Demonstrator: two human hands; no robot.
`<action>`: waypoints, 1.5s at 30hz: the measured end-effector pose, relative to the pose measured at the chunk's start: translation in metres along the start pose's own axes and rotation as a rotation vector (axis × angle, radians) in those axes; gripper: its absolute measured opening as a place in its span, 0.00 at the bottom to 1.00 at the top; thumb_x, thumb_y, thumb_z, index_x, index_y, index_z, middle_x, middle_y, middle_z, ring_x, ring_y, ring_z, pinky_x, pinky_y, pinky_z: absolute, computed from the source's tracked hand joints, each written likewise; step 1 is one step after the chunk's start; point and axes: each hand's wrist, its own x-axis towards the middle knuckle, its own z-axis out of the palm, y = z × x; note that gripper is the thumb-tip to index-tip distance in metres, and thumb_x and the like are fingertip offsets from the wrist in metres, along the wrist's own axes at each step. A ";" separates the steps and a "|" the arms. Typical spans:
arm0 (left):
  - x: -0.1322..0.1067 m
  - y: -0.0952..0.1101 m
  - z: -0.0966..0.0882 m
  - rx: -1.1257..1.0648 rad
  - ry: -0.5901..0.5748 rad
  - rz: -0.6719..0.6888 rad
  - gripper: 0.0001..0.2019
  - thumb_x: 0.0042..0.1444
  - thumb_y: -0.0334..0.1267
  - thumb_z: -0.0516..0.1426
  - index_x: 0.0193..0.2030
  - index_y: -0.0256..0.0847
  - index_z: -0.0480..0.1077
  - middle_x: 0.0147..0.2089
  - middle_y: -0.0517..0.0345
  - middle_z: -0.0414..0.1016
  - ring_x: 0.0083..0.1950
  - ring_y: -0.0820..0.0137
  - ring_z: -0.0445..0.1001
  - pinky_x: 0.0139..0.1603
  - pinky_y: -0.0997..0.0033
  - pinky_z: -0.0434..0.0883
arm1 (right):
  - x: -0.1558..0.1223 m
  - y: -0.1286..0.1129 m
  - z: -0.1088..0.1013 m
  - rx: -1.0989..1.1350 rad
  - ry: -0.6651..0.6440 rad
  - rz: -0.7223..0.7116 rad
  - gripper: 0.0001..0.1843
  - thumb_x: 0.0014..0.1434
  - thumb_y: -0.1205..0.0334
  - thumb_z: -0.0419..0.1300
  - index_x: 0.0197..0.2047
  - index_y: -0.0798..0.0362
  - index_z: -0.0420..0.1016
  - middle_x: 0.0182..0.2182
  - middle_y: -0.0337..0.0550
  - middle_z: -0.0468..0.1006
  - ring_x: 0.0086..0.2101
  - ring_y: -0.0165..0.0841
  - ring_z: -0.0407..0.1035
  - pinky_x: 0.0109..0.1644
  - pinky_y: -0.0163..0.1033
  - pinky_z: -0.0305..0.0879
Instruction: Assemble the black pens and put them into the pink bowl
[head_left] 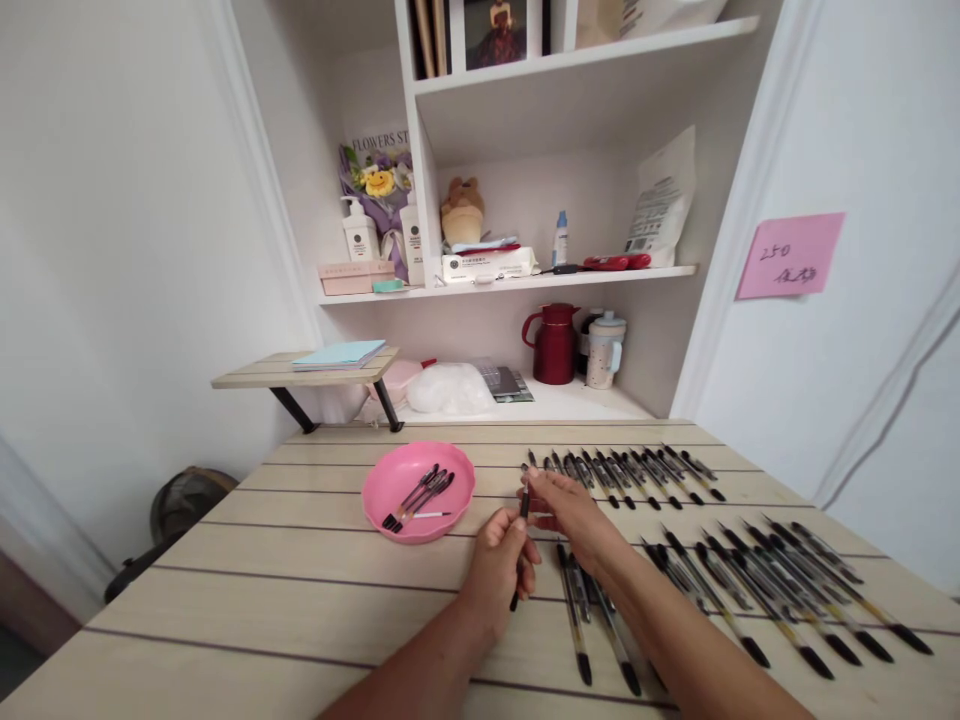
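I am gripping a black pen (520, 548) upright over the table (300, 590) in my left hand (501, 565), my right hand (564, 508) pinching its top, beside the pink bowl (379, 485) holding several pens (421, 492).

Bare table (285, 590) left of pink dish (418, 491); pen rows (750, 580) crowd right side.

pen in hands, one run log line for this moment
left hand grips pen | right hand at pen top | pink dish holds pens
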 end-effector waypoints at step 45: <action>0.002 0.008 -0.005 -0.301 -0.056 -0.290 0.15 0.47 0.48 0.56 0.34 0.41 0.59 0.19 0.68 0.60 0.13 0.87 0.43 0.16 0.84 0.38 | 0.023 0.013 0.005 0.057 -0.013 0.176 0.13 0.46 0.54 0.61 0.22 0.53 0.65 0.16 0.38 0.69 0.16 0.25 0.60 0.22 0.35 0.62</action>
